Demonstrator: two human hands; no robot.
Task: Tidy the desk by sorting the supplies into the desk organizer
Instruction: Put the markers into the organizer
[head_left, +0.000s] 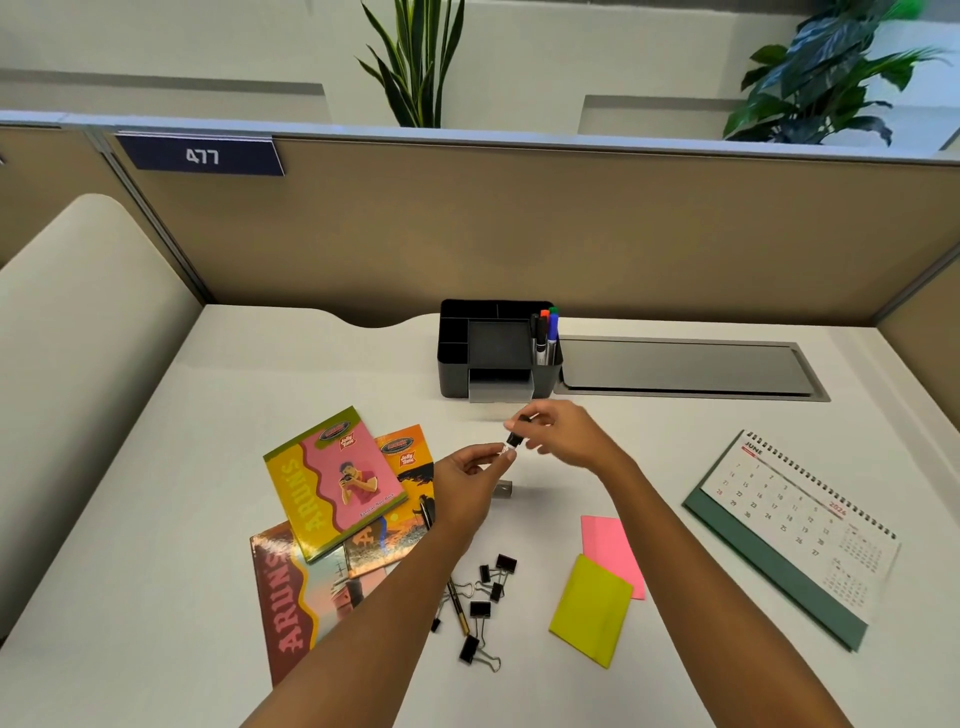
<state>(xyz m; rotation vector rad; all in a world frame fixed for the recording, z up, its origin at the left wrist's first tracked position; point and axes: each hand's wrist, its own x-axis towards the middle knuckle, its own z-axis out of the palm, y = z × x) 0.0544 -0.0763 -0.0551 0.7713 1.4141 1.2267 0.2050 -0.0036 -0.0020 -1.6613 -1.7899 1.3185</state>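
A black desk organizer (454, 364) stands at the back of the desk, with several markers (545, 338) upright in its right compartment and a grey drawer at its front. Above the desk's middle, my left hand (470, 486) and my right hand (563, 434) both pinch a small black object (514, 436), my left hand at its clear lower tip and my right hand at its upper end. Several black binder clips (485, 608) and a gold pen (458, 605) lie below my forearms. Pink (608, 543) and yellow-green sticky notes (592, 610) lie at the right.
Three colourful notebooks (332, 488) overlap at the left. A desk calendar (800, 535) lies at the right. A small grey piece (503, 488) sits on the desk under my hands. A metal cable tray cover (685, 369) is set into the desk behind, below a beige partition.
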